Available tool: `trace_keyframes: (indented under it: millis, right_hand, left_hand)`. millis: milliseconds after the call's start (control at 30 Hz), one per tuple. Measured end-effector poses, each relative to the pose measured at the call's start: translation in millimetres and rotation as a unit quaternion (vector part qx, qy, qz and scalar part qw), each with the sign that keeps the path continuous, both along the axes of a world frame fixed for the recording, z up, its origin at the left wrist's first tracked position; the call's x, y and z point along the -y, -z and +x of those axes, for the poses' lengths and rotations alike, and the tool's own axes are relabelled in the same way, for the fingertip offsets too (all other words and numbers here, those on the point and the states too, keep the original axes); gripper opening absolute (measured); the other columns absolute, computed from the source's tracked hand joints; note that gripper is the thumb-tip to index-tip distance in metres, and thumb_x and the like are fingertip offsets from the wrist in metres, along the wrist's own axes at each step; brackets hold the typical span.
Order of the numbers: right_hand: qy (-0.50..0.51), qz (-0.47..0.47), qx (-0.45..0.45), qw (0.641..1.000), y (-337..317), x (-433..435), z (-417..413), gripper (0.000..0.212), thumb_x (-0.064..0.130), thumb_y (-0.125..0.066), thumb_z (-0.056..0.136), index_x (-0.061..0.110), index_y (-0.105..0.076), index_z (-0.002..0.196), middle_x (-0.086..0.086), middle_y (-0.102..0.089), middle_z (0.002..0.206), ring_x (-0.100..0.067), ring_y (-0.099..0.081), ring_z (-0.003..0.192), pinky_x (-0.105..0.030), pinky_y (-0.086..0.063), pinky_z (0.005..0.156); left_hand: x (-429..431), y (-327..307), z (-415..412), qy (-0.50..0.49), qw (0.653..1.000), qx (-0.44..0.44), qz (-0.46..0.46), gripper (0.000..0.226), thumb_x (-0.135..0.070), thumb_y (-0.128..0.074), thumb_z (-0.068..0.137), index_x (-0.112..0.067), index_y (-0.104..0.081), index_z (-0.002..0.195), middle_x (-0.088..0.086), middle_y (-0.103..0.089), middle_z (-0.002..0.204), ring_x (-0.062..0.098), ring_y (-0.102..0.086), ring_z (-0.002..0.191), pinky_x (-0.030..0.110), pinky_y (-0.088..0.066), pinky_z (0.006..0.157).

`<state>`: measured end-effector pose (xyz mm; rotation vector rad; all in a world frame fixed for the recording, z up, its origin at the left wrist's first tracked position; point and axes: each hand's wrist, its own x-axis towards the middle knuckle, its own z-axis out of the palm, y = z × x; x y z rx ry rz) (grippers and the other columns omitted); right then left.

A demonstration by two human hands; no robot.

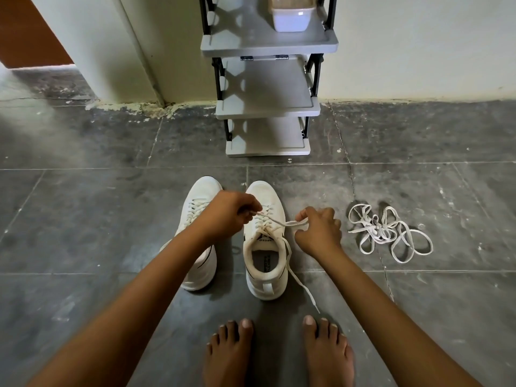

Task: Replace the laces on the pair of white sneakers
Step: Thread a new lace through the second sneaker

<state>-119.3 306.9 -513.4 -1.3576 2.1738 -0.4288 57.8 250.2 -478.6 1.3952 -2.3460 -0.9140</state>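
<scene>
A pair of white mesh low-top sneakers stands side by side at the centre of the frame, toes pointing up the picture. The sneaker nearer the middle has black side marks, an open collar and a cream flat lace pulled loose. The left hand has its grip closed on this lace, pinching it above the eyelets. The right hand pinches a loop of it just right of the shoe. One lace end trails past the heel onto the floor. The sneaker left of it is laced and partly hidden by a forearm.

A tangle of loose white flat laces lies right of centre on the scuffed dark grey tile floor. At upper centre, a grey plastic tiered rack stands against the cream wall.
</scene>
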Motion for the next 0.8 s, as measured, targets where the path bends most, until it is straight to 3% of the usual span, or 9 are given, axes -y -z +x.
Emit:
trace_keyframes:
  millis: [67, 133, 200, 233, 367, 467, 633, 700, 800]
  right_hand:
    - [-0.012, -0.049, 0.012, 0.999, -6.7, 1.3, 6.1, 0.038, 0.008, -0.055, 0.081, 0.025, -0.056, 0.115, -0.004, -0.033, 0.134, -0.029, -0.032, 0.123, -0.034, -0.03, 0.096]
    - [-0.037, -0.079, 0.139, 0.986, -11.8, 3.8, 15.7, 0.041, 0.007, -0.055, 0.086, 0.027, -0.055, 0.122, 0.002, -0.038, 0.138, -0.022, -0.033, 0.128, -0.035, -0.03, 0.103]
    - [-0.046, -0.061, 0.288, 0.955, -14.2, 4.9, 23.9, 0.035, 0.012, -0.057, 0.091, 0.021, -0.056, 0.124, 0.0, -0.055, 0.128, -0.017, -0.05, 0.12, -0.031, -0.041, 0.1]
    - [-0.043, -0.059, 0.32, 0.944, -14.2, 5.2, 25.2, 0.031, 0.014, -0.059, 0.091, 0.016, -0.06, 0.122, -0.004, -0.063, 0.118, -0.017, -0.058, 0.11, -0.03, -0.046, 0.094]
    - [-0.017, -0.099, 0.32, 0.942, -1.2, 5.8, 23.4, 0.018, 0.015, -0.067, 0.085, 0.01, -0.071, 0.103, -0.001, -0.069, 0.087, -0.005, -0.062, 0.074, -0.018, -0.049, 0.071]
    - [-0.006, -0.079, 0.297, 0.952, 13.7, 5.0, 22.4, 0.009, 0.016, -0.067, 0.085, 0.012, -0.073, 0.091, 0.003, -0.068, 0.08, -0.003, -0.06, 0.07, -0.014, -0.046, 0.065]
    - [0.028, -0.052, 0.288, 0.956, 36.1, -1.2, 27.3, 0.011, 0.012, -0.064, 0.084, 0.005, -0.07, 0.081, -0.011, -0.069, 0.079, -0.023, -0.065, 0.078, -0.037, -0.053, 0.079]
    - [0.018, -0.063, 0.275, 0.959, 41.4, -4.6, 31.9, 0.008, 0.013, -0.068, 0.081, 0.007, -0.071, 0.078, -0.006, -0.068, 0.072, -0.019, -0.064, 0.072, -0.034, -0.054, 0.076]
    - [-0.001, -0.095, 0.232, 0.968, 46.2, -8.0, 37.8, 0.006, 0.013, -0.07, 0.08, 0.011, -0.072, 0.074, 0.002, -0.064, 0.066, -0.011, -0.06, 0.065, -0.019, -0.048, 0.063]
  left_hand:
    - [-3.6, 0.5, -4.1, 0.026, 0.999, 0.01, -0.038, 0.023, 0.005, -0.053, 0.088, -0.004, -0.061, 0.107, 0.009, -0.069, 0.101, 0.019, -0.066, 0.092, 0.031, -0.054, 0.083]
    - [-5.3, 2.5, -8.1, 0.034, 0.994, 0.043, -0.09, 0.018, -0.003, -0.055, 0.089, -0.007, -0.056, 0.106, 0.008, -0.069, 0.099, 0.024, -0.065, 0.09, 0.039, -0.053, 0.079]
    - [-5.1, 4.4, -9.7, 0.023, 0.986, 0.084, -0.139, 0.017, -0.016, -0.056, 0.09, -0.011, -0.054, 0.107, 0.006, -0.07, 0.097, 0.028, -0.065, 0.088, 0.041, -0.051, 0.076]
    - [-5.1, 5.4, -10.2, 0.018, 0.983, 0.098, -0.156, 0.019, -0.02, -0.056, 0.091, -0.013, -0.053, 0.108, 0.004, -0.069, 0.096, 0.028, -0.065, 0.087, 0.042, -0.051, 0.075]
    - [-8.6, 17.5, -11.1, -0.003, 0.977, 0.098, -0.188, 0.027, -0.033, -0.062, 0.087, -0.016, -0.051, 0.105, -0.003, -0.07, 0.094, 0.024, -0.065, 0.078, 0.034, -0.049, 0.066]
    - [-10.7, 29.1, -4.9, -0.063, 0.983, 0.086, -0.152, 0.035, -0.043, -0.068, 0.08, -0.021, -0.05, 0.099, -0.01, -0.068, 0.088, 0.015, -0.062, 0.071, 0.028, -0.043, 0.061]
    - [-24.4, 58.3, 6.7, -0.087, 0.994, 0.061, 0.038, 0.028, -0.035, -0.076, 0.074, -0.02, -0.063, 0.094, -0.004, -0.066, 0.094, 0.011, -0.06, 0.08, 0.028, -0.051, 0.072]
    - [-30.5, 67.3, 6.2, -0.118, 0.992, 0.021, 0.029, 0.021, -0.027, -0.075, 0.077, -0.015, -0.066, 0.093, -0.001, -0.068, 0.09, 0.01, -0.062, 0.077, 0.024, -0.051, 0.071]
    - [-31.3, 70.6, 6.4, -0.16, 0.986, -0.017, 0.048, 0.015, -0.018, -0.071, 0.081, -0.009, -0.071, 0.094, 0.003, -0.071, 0.087, 0.011, -0.063, 0.075, 0.024, -0.052, 0.072]
